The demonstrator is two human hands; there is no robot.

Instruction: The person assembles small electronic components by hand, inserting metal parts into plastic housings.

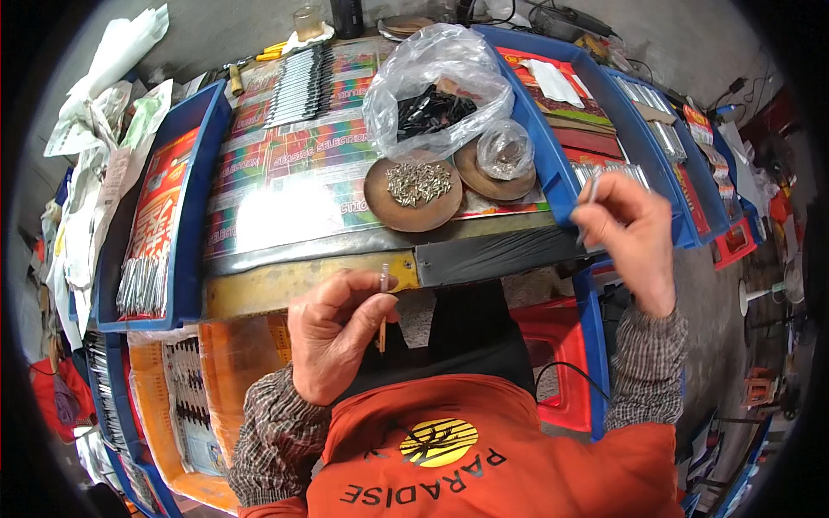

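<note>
Over the table's front edge, my left hand (332,332) is closed, pinching a slim upright tube (383,278) between thumb and fingers. Its upper end looks clear and its lower end orange-brown. My right hand (635,229) is closed on a thin silvery rod (594,185), beside the wall of a blue tray (553,173); the fingers hide its middle. Slim silvery rods (629,173) lie in that tray. Between my hands and farther off sits a round brown dish (389,211) heaped with small metal pen-tip-like pieces (418,184).
A clear plastic bag (393,82) holds black parts. A second brown dish (484,183) carries a small clear bag. Pen-like rods (298,86) lie in a row at the back. Another blue tray (194,233) with silvery rods stands left; a red stool (561,354) is below.
</note>
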